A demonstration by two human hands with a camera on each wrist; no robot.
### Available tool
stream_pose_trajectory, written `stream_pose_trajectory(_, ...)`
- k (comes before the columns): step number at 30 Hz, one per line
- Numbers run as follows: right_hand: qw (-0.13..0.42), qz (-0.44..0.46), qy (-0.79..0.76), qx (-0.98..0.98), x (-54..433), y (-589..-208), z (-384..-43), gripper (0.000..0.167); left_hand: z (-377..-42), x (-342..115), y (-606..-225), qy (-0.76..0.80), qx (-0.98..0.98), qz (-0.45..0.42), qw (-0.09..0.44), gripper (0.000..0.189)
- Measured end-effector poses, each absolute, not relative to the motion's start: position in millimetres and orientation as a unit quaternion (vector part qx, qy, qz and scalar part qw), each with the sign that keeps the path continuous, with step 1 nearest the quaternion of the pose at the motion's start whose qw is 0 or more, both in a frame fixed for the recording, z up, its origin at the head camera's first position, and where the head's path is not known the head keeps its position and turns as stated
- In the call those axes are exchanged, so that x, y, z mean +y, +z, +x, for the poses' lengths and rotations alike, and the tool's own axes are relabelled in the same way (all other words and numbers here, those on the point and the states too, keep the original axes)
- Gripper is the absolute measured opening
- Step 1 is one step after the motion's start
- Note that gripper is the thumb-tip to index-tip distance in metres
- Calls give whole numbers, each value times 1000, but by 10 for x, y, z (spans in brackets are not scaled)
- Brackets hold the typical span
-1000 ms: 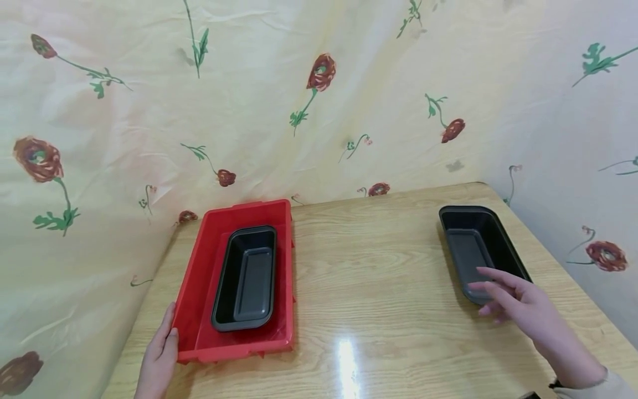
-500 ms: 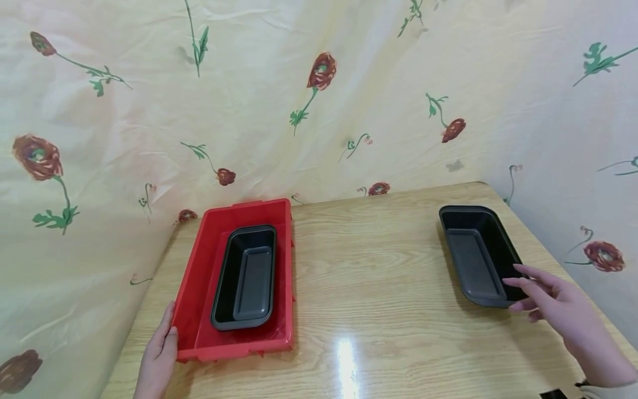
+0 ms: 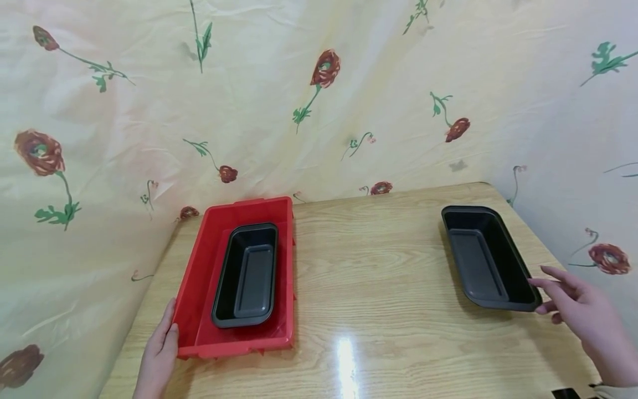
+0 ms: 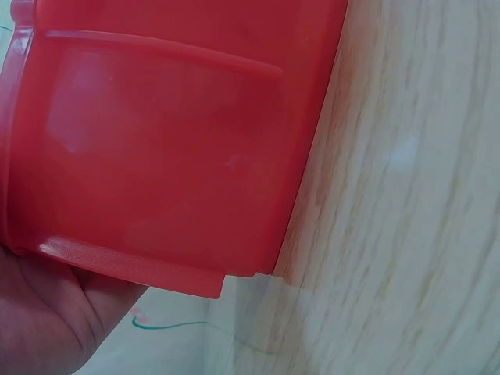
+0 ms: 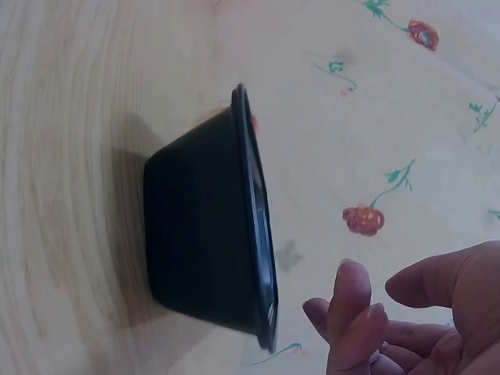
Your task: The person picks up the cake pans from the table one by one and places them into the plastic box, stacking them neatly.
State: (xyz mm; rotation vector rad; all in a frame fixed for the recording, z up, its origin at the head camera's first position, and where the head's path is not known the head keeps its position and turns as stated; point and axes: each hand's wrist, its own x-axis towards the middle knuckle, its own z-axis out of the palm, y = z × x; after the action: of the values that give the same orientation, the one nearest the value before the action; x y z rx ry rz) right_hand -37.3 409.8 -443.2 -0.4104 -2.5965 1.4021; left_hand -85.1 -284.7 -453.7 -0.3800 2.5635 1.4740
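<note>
A red plastic tray [image 3: 201, 299] stands at the left of the wooden table, and a black loaf pan [image 3: 243, 320] lies inside it. The left hand [image 3: 157, 357] grips the tray at its near left corner, thumb at the rim. In the left wrist view the palm [image 4: 47, 320] shows below the tray's red wall [image 4: 156, 156], with fingers partly hidden behind it. Another black loaf pan [image 3: 476, 260] rests upright at the right. The right hand [image 3: 580, 310] hovers by its near right corner, fingers loosely bent around nothing. In the right wrist view, a gap separates fingertips [image 5: 351, 285] and pan [image 5: 203, 226].
Wooden table surface [image 3: 369, 277] lies between tray and right pan. A flower-printed cloth [image 3: 259, 100] hangs behind the table and along both sides. A small dark object [image 3: 566, 393] shows near the right wrist at the bottom edge.
The right hand has moved rightward, from overlapping the right pan's near end to just beside its near right corner. The left hand, the tray and both pans keep their places.
</note>
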Motion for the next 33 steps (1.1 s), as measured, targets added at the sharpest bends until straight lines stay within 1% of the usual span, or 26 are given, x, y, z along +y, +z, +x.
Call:
stream_pose_trajectory(9,69,-161,443,-879,4189,-4483,-398,59,-853,-2837,-4527,497,855,-128,78,52)
stream_pose_trajectory(15,68,-154,435,-885,4234,-4566,-401,58,-851,-2835,-4525,497,854,-133,78,53)
stream_pose_trajectory(25,68,-131,388,-910,4210,-4704,-447,50,-858,-2839,-4548,493,858,-128,69,54)
stream_pose_trajectory(33,8,-146,346,-927,4205,-4721,-494,59,-843,-2859,-4559,495,860,-111,57,54)
